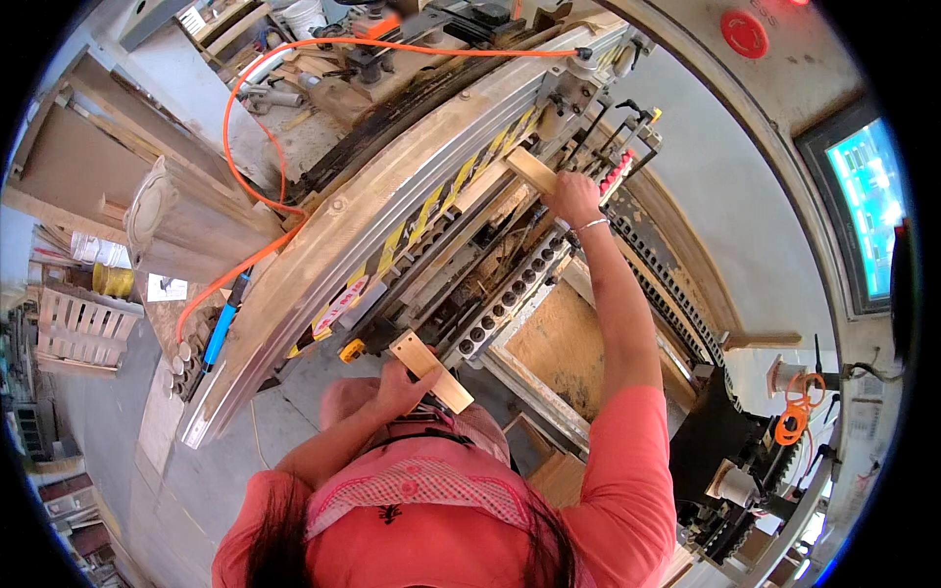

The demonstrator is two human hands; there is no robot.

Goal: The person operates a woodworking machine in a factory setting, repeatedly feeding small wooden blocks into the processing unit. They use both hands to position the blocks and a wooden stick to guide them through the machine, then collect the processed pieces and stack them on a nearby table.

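The left hand (399, 392) has its grip closed around the drilled wooden block (429, 369), just beside the near end of the disc rail (507, 299). The right hand (575, 199) has its grip closed on one end of the second wooden block (530, 171), near the disc rail's far end. The yellow-and-black striped strip (402, 238) lies left of the disc rail.

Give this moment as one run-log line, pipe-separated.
left hand: holds wooden piece near waist | right hand: grips second wooden piece over machine | screen: lit, far right
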